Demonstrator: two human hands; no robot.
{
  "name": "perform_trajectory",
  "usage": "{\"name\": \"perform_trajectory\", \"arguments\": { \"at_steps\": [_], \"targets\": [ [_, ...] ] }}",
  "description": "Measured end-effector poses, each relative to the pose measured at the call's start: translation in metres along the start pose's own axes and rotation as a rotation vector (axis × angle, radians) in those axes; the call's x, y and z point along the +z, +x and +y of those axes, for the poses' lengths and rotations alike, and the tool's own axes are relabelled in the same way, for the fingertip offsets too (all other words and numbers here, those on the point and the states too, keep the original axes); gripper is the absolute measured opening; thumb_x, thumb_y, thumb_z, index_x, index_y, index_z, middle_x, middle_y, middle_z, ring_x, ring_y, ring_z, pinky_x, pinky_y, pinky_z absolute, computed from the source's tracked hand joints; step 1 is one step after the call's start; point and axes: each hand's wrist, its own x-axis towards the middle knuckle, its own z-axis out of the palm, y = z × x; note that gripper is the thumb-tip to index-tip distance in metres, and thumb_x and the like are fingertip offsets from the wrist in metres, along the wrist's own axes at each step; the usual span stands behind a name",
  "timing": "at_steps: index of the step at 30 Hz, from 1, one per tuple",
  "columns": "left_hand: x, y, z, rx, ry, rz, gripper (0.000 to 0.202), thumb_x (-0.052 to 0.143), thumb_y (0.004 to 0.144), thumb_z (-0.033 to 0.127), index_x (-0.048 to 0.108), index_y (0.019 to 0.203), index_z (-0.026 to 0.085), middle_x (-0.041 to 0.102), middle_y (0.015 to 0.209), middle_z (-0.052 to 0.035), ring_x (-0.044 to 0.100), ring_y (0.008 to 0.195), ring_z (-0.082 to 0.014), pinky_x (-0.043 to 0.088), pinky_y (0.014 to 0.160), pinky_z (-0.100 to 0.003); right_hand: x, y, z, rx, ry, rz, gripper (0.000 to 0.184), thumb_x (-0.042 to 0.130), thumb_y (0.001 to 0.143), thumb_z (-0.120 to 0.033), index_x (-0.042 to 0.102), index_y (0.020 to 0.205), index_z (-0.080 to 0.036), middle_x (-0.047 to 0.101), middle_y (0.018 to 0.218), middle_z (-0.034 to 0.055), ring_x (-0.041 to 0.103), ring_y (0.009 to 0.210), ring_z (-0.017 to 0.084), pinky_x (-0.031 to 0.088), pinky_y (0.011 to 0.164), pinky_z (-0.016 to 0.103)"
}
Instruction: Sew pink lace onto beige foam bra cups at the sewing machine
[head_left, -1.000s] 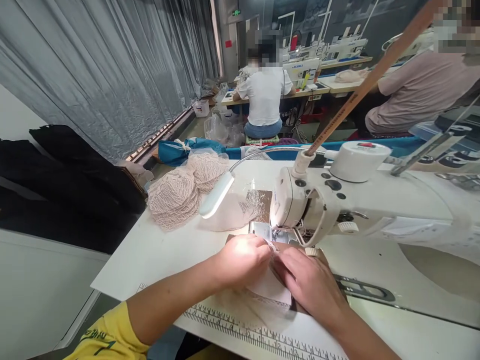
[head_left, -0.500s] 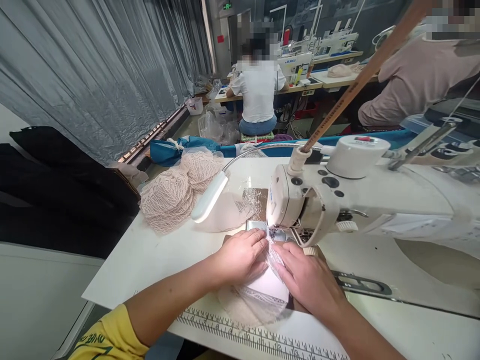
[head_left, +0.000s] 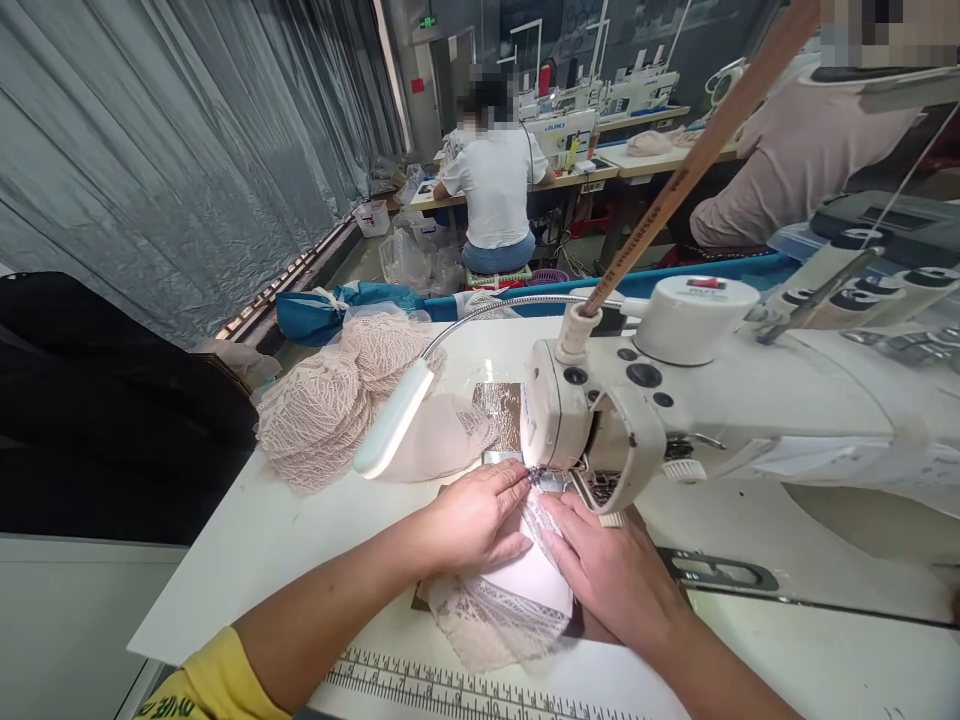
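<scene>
Lace piece point(head_left: 499, 600) lies flat on the counter point(head_left: 300, 540), its far edge tucked under the head of the sewing machine point(head_left: 600, 420). Left hand point(head_left: 472, 520) and right hand point(head_left: 607, 570) both rest on it, fingers point(head_left: 504, 482) stretched out and pressing down, gripping nothing. It looks light, soft and limp (openwork likely to snag or stretch), so flat pressure near the edge closest to the machine probably suits it better than a pinch. A stack of lace cups point(head_left: 315, 415) sits well apart to the left.

Two hands point(head_left: 480, 520) point(head_left: 611, 575), two co-workers point(head_left: 491, 190) point(head_left: 795, 160), one lamp point(head_left: 394, 420)
</scene>
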Motion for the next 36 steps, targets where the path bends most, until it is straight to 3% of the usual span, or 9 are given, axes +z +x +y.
{"name": "perform_trajectory", "arguments": {
  "at_steps": [4, 9, 14, 18, 28, 36],
  "targets": [
    [-0.012, -0.001, -0.005, 0.018, 0.022, -0.069, 0.065, 0.055, 0.086, 0.045, 0.046, 0.137, 0.005, 0.050, 0.137, -0.0202, 0.050, 0.123, -0.0312, 0.040, 0.106, -0.042, -0.002, 0.001, 0.001, 0.004, 0.054, 0.014, 0.032, 0.043, 0.092, -0.023, 0.068, 0.110, -0.015, 0.070, 0.103, 0.0144, 0.064, 0.096, 0.027, 0.052, 0.083, 0.041],
    [-0.028, -0.002, -0.001, 0.126, 0.132, -0.039, 0.039, 0.052, 0.086, 0.024, 0.058, 0.121, 0.009, 0.056, 0.130, -0.0157, 0.048, 0.123, -0.0284, 0.030, 0.111, -0.044, -0.004, 0.000, 0.004, 0.043, 0.156, 0.100, 0.033, 0.038, 0.094, -0.020, 0.069, 0.103, -0.015, 0.071, 0.087, 0.0119, 0.066, 0.086, 0.024, 0.053, 0.074, 0.037],
    [-0.012, -0.005, 0.009, 0.163, 0.151, 0.118, 0.025, 0.048, 0.088, 0.022, 0.062, 0.105, 0.009, 0.062, 0.107, -0.0147, 0.055, 0.105, -0.0255, 0.039, 0.100, -0.042, -0.005, -0.001, 0.005, -0.003, 0.140, 0.182, 0.036, 0.036, 0.093, -0.018, 0.072, 0.095, -0.017, 0.070, 0.089, 0.0114, 0.066, 0.082, 0.023, 0.052, 0.070, 0.035],
    [0.000, -0.007, 0.010, 0.145, 0.148, 0.174, 0.024, 0.046, 0.090, 0.026, 0.062, 0.099, 0.010, 0.061, 0.092, -0.0120, 0.055, 0.089, -0.0228, 0.041, 0.095, -0.042, -0.004, -0.003, 0.004, -0.041, 0.158, 0.140, 0.035, 0.039, 0.091, -0.015, 0.072, 0.101, -0.019, 0.070, 0.087, 0.0103, 0.064, 0.081, 0.022, 0.051, 0.073, 0.034],
    [-0.003, -0.008, -0.006, 0.169, 0.095, 0.199, 0.025, 0.047, 0.091, 0.029, 0.059, 0.105, 0.012, 0.060, 0.095, -0.0110, 0.056, 0.090, -0.0219, 0.038, 0.099, -0.043, -0.003, -0.006, 0.003, 0.003, 0.197, 0.029, 0.035, 0.041, 0.091, -0.018, 0.071, 0.108, -0.025, 0.070, 0.085, 0.0072, 0.064, 0.075, 0.019, 0.052, 0.068, 0.030],
    [-0.006, -0.001, -0.019, 0.171, 0.184, 0.220, 0.022, 0.049, 0.087, 0.020, 0.061, 0.105, 0.013, 0.059, 0.090, -0.0093, 0.055, 0.090, -0.0221, 0.033, 0.104, -0.045, 0.002, 0.000, 0.003, 0.026, 0.121, 0.040, 0.039, 0.039, 0.090, -0.017, 0.069, 0.115, -0.025, 0.071, 0.095, 0.0092, 0.066, 0.083, 0.020, 0.054, 0.073, 0.032]
  ]
}}
